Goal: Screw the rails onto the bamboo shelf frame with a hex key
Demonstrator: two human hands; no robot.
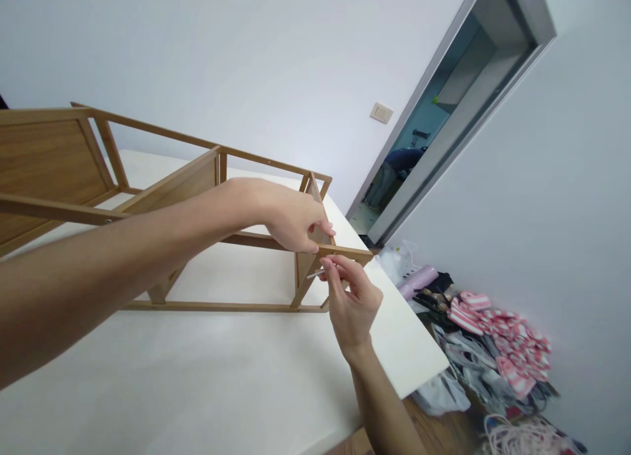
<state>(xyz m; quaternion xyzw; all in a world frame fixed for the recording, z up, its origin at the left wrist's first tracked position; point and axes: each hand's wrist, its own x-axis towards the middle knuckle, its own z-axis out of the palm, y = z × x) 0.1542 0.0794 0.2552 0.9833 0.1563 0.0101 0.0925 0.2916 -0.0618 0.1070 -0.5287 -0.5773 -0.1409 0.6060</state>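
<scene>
A wooden shelf rack [182, 306] lies on its side on a white table, its panels standing upright between the rails. My left hand [296, 221] reaches across it and grips the end panel and the upper near rail at the right end, thumb on the rail. Just below that rail, my right hand [353, 304] pinches a thin silver hex key [315, 273] between thumb and fingers. One arm of the key sticks out to the left; its other end is hidden by my fingers, close to the rail's underside.
The white table [207, 376] ends on the right. Beyond its edge, bags and a pink-and-white striped cloth [513, 336] are piled on the floor against the wall. A light switch [381, 112] and an open doorway [419, 139] are at the back.
</scene>
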